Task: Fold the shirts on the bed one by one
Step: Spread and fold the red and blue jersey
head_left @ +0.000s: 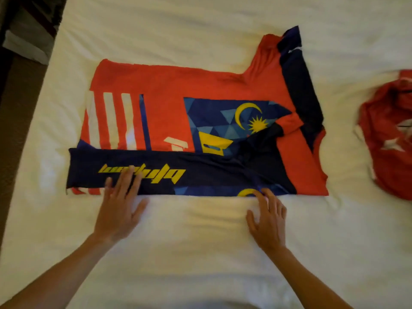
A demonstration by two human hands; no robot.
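Left hand (120, 204) is laid flat, fingers straight and spread, fingertips pressed on the near navy band of the red shirt (169, 85), over the yellow lettering (142, 172); palm and thumb are rested on the white bed (200, 241) just near of the shirt edge. Grip released, nothing grasped. Right hand (268, 217) is likewise held open, fingers only slightly bent, fingertips placed at the near edge of the shirt beside a yellow crescent showing at the fold; palm is on the sheet. Grip released too; whether cloth is pinched under the fingertips cannot be told.

The red shirt is spread across the middle of the bed, lying sideways: hem at the left with white stripes (111, 121), collar and shoulders at the right. The near side is folded over onto the body, forming the long navy band (200, 175) along the near edge. A blue panel with yellow crescent and star (249, 119) is seen at centre right. A navy-trimmed sleeve (292, 61) is extended far right, not folded.

A second red shirt (388, 134) is bunched up at the right edge of the bed, well apart from the first, partly cut off by the frame. Dark floor and furniture (24, 30) are seen at far left.
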